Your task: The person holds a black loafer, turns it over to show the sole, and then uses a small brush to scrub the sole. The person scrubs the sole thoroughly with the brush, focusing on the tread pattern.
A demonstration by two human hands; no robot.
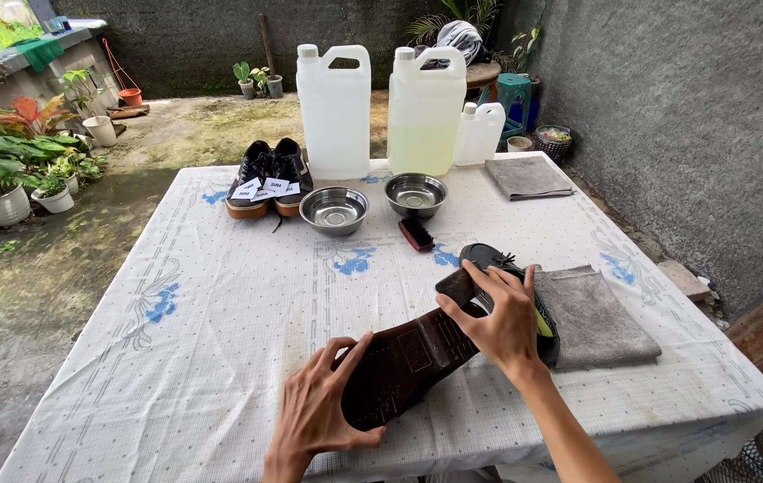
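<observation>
Both hands grip a dark shoe [417, 358] lying sole-up near the table's [220, 358] front edge. Left hand [314, 416] clasps the toe, fingers spread wide; right hand [502, 322] curls over the heel, hiding it. Its upper is out of sight. Beside it lies a grey cloth [601, 322]. Farther back: brush [417, 234], two bowls [334, 210], a shoe pair [267, 179], jugs [335, 112] along the far edge.

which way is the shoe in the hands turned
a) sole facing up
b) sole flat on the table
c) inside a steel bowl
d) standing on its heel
a) The shoe lies with its brown sole facing the camera; the left hand grips the toe end and the right hand presses on the heel end, near the grey cloth.
</observation>
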